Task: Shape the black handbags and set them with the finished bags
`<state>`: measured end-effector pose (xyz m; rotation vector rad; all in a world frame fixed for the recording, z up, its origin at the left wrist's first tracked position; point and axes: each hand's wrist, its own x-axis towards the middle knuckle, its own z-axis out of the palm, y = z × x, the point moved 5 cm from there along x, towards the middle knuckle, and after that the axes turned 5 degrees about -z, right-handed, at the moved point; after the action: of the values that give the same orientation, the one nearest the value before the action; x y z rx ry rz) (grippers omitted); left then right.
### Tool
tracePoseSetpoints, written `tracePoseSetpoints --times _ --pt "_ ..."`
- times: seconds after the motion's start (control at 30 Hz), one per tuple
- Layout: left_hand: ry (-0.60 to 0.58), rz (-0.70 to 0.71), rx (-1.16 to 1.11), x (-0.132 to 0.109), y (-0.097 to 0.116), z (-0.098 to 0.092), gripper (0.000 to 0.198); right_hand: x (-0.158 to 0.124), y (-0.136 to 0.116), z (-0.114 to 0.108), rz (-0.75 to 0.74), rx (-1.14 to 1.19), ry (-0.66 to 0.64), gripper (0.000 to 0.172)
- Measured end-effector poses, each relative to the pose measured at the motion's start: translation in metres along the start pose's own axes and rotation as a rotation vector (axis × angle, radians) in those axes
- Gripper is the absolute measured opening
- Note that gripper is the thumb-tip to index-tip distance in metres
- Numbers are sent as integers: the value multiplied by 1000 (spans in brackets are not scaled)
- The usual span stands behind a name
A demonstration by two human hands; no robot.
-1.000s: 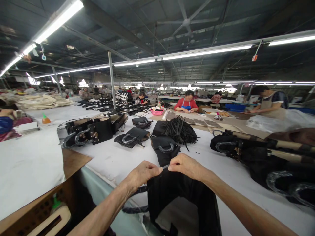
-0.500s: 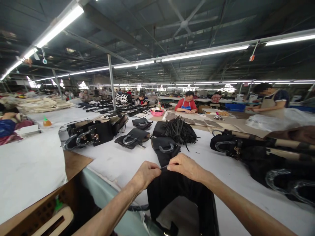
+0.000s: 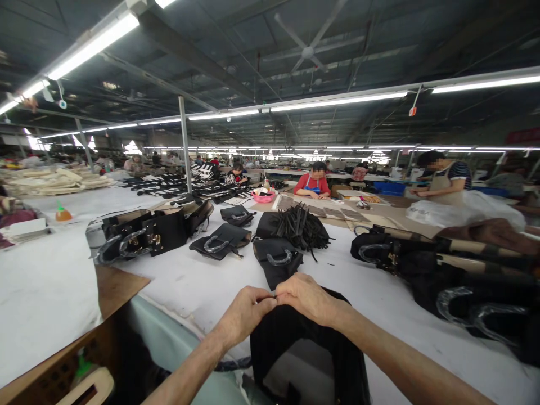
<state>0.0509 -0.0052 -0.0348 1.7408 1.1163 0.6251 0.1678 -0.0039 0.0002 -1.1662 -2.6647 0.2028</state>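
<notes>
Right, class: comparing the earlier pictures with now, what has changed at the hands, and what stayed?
The left hand and right hand have come together, closing the gap between them; the thin strip there is no longer visible. The black bag stays beneath them, the fringed pile beyond.

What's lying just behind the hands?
A black bag with a wrapped handle, then black strips farther back. The left hand and right hand cover the bag's near end.
</notes>
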Motion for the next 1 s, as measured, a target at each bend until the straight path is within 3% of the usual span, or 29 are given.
tracePoseSetpoints --times 0.13,0.27,0.37,0.43,0.57,0.63,0.83,1.0 --pt "60 43 192 1 3 -2 32 -10 7 -3 97 -168 -39 29" --pt "109 118 389 -3 10 -2 35 -38 41 -12 323 -288 -101 30" --pt "94 159 470 -6 12 0 36 -63 58 -14 407 -286 -119 36" --pt "104 186 510 -7 12 0 37 -72 59 -13 352 -328 -151 36" --pt "110 225 560 -6 10 1 38 -78 49 -8 101 -456 -212 30" --pt "90 230 575 -6 9 4 39 -80 48 -7 73 -485 -215 31" --pt "-21 220 502 -20 14 6 37 -92 59 -15 300 -266 -172 43" --pt "-162 290 427 -34 20 5 32 -107 71 -13 468 8 -299 32"
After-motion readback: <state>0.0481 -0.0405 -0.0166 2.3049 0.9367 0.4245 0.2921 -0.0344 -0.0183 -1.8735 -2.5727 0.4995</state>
